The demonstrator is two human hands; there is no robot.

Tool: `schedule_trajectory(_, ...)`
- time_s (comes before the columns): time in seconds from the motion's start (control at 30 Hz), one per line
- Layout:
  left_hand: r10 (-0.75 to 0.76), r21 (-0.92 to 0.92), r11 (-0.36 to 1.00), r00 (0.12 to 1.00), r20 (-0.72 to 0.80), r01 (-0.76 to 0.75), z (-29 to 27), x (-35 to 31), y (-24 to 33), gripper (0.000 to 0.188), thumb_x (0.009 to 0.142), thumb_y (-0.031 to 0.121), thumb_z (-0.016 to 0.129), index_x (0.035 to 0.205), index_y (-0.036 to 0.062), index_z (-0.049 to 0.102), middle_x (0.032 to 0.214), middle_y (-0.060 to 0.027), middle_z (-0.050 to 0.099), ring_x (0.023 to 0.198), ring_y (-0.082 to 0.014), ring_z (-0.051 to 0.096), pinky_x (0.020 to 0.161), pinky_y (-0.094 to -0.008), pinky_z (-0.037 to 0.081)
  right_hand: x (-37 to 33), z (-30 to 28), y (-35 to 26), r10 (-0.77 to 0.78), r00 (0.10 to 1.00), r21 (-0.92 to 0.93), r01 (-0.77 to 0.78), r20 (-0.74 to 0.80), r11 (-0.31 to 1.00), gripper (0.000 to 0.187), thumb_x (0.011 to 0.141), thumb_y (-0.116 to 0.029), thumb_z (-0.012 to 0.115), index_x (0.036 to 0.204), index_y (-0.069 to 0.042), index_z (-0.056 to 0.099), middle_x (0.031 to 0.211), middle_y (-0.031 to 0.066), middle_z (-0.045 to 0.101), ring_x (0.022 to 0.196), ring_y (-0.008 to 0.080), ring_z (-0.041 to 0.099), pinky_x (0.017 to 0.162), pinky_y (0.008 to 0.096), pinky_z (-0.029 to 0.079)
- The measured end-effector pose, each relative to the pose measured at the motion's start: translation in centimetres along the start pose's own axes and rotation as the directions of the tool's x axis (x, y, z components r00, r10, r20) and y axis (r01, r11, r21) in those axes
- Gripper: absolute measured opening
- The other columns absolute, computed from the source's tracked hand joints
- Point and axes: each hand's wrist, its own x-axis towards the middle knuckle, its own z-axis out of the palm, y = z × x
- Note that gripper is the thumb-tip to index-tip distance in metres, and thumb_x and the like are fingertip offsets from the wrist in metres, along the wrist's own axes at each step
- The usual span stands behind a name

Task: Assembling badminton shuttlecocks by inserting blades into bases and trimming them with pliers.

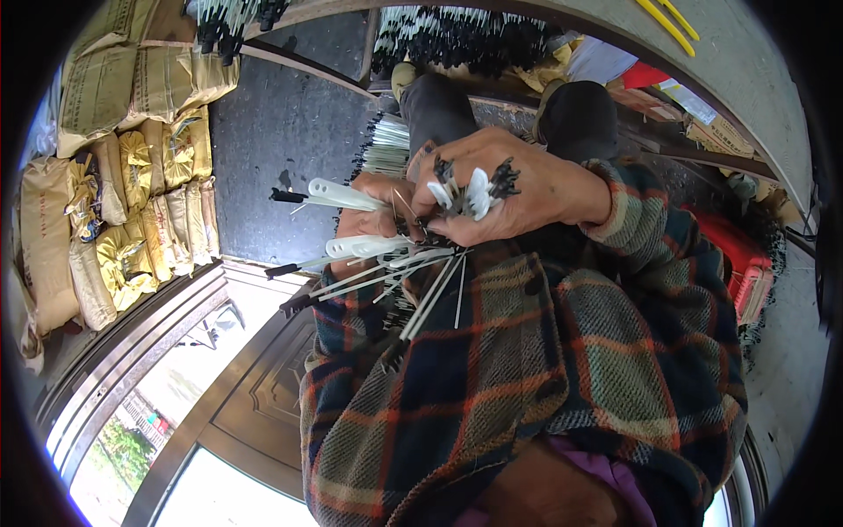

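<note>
In front of my chest, my left hand [367,186] is closed around a spread of white plastic sticks [351,286]. Several have black tips. Among them are flat white strips [338,193] with rounded ends and small holes, pointing left. My right hand [531,184] presses close against the left, its fingers curled around a small bunch of similar white strips [478,193] with black ends, seen nearly end-on. The fingertips meet between the two bunches, and part of the sticks is hidden there. A thin strand [404,204] shows near the left fingers.
White sticks with black ends [386,145] lie beside my legs, with larger piles [457,39] beyond. Brown sacks [97,88] and packages [132,259] line the left. A curved tabletop [738,53] carries yellow handles [669,26]. Something red [733,263] stands right; a brown door [263,395] lower left.
</note>
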Motion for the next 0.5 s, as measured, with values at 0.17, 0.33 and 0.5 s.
schedule_trajectory(0.17, -0.177, 0.178, 0.965, 0.978, -0.110, 0.194, 0.2, 0.1, 0.7, 0.036, 0.081, 0.028, 0.056, 0.065, -0.0035, 0.056, 0.066, -0.0141, 0.060, 0.059, -0.0174, 0.058, 0.055, -0.0237, 0.049, -0.7, -0.6, 1.0, -0.042, 0.993, -0.122, 0.029, -0.107, 0.992, 0.024, 0.072, -0.021, 0.066, 0.083, -0.001, 0.061, 0.061, 0.0094, 0.055, 0.052, 0.0189, 0.054, 0.051, 0.0285, 0.042)
schedule_trajectory(0.33, -0.154, -0.013, 0.988, 0.987, -0.053, 0.154, 0.2, 1.6, 0.7, 0.035, 0.082, 0.028, 0.059, 0.065, -0.0013, 0.052, 0.066, -0.0128, 0.057, 0.060, -0.0176, 0.057, 0.061, -0.0281, 0.050, -0.9, -1.4, 0.7, 0.194, 0.976, 0.117, -0.182, -0.104, 0.976, 0.032, 0.073, -0.030, 0.071, 0.085, -0.003, 0.060, 0.070, 0.0016, 0.057, 0.060, 0.0103, 0.052, 0.054, 0.0248, 0.041)
schedule_trajectory(0.5, -0.150, 0.116, 0.979, 0.980, -0.132, 0.166, 1.0, 1.9, 1.0, 0.021, 0.076, 0.014, 0.065, 0.069, -0.0026, 0.054, 0.067, -0.0068, 0.053, 0.056, -0.0138, 0.055, 0.050, -0.0247, 0.045, -0.5, -1.2, 0.4, 0.158, 0.974, -0.052, -0.168, -0.164, 0.984, 0.036, 0.069, -0.028, 0.072, 0.079, 0.001, 0.053, 0.063, 0.0068, 0.047, 0.057, 0.0158, 0.047, 0.054, 0.0305, 0.037)
